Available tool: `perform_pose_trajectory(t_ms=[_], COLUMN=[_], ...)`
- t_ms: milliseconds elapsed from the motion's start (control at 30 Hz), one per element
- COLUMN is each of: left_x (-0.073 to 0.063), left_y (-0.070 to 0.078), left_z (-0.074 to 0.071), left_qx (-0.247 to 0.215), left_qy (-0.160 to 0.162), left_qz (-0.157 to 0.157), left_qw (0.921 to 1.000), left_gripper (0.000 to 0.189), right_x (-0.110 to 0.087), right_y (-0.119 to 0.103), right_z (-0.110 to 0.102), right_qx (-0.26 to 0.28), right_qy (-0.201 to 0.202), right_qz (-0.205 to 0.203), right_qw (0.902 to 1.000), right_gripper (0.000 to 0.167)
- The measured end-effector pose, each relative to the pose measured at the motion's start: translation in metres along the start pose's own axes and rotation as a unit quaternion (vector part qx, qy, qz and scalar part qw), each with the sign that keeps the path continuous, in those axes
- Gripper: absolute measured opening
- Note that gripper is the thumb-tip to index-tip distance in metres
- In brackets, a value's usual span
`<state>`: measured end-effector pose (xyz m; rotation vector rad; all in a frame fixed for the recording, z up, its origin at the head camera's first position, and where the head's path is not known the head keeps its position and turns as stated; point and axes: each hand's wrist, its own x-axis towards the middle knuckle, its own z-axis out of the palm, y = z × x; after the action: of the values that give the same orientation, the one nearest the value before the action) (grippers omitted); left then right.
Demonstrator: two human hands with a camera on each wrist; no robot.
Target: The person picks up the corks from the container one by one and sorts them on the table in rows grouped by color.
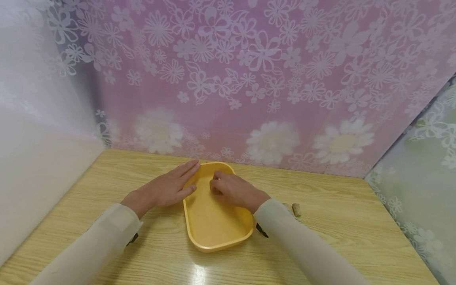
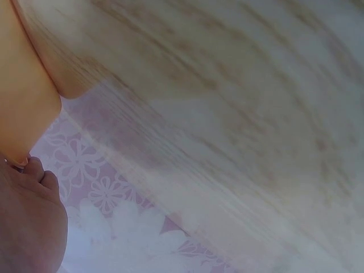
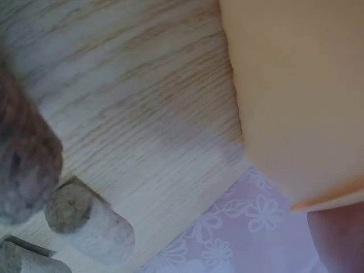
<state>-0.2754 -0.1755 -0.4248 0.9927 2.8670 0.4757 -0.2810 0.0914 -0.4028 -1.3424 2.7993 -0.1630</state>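
Observation:
A yellow plastic tray [image 1: 213, 225] with rounded corners lies lengthwise on the table. My left hand [image 1: 171, 184] rests at its upper left rim, fingers extended and thumb reaching over the edge to the inside. Over the tray's upper right side reaches my right hand [image 1: 231, 190], fingers curled down inside; whether they pinch something I cannot tell. To the right of the tray, partly behind the right sleeve, lie cork stoppers [image 1: 296, 209]. In the right wrist view, a cork [image 3: 94, 224] shows close up, with others by the frame's left edge.
The wood-grain table [image 1: 338, 221] meets a pink flowered curtain [image 1: 221, 99] at the back. A white wall [image 1: 46, 158] borders it on the left, and a pale green flowered sheet [image 1: 420, 190] hangs along the right edge.

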Motion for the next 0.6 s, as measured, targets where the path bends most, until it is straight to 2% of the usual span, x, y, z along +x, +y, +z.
perform_pose_trajectory(t_ms=[133,367,500,600], left_x=[0.0,0.0,0.001,0.001], left_y=[-0.001,-0.002,-0.002,-0.002], left_z=[0.001,0.003,0.003,0.003], left_qx=[0.004,-0.001,0.0,0.002], left_qy=[0.003,0.002,0.002,0.003], left_qz=[0.002,0.001,0.002,0.003], left_qw=[1.0,1.0,1.0,1.0], left_gripper=[0.075,0.075,0.075,0.075], right_x=[-0.003,-0.002,-0.002,-0.005], right_y=[0.0,-0.008,-0.012,-0.012], right_z=[-0.001,0.003,0.003,0.001], right_qx=[0.015,-0.011,-0.039,-0.035], right_qy=[-0.007,-0.034,-0.028,-0.016], right_qz=[-0.002,0.019,0.024,0.025], right_qw=[0.9999,0.9992,0.9986,0.999], right_gripper=[0.012,0.02,0.011,0.005])
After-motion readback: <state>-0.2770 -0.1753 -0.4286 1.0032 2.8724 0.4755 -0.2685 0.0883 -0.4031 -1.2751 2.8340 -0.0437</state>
